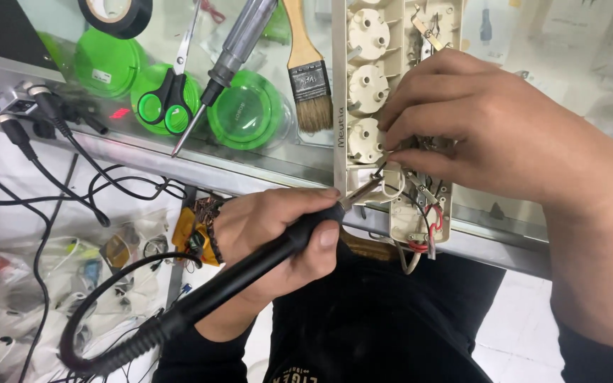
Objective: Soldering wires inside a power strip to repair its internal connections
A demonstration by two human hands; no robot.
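Counting from the left of the frame, I see one roll of black tape (116,14) at the upper left, one pair of green-handled scissors (172,85), one screwdriver (230,60) with a clear grey handle, and one paintbrush (306,67), all lying on the glass table (200,167). Under the glass sit three round green lids (248,111). Several black cables (51,135) hang off the table edge at the left.

My left hand (274,237), lower centre, has its fingers clamped round the black handle of one soldering iron (250,269); its metal tip points up and right into the open power strip (391,120). The iron's black cord loops down toward the lower left.

The power strip lies in the upper centre, running from the top edge down past the table's front edge. It is cream plastic with its cover off; I count three round white socket inserts in a column along its left half, with metal strips and red, black and white wires showing at the lower end.

My right hand (491,131), at the right, rests on the strip, fingers pinched together among the wires; what they grip is too small to tell.
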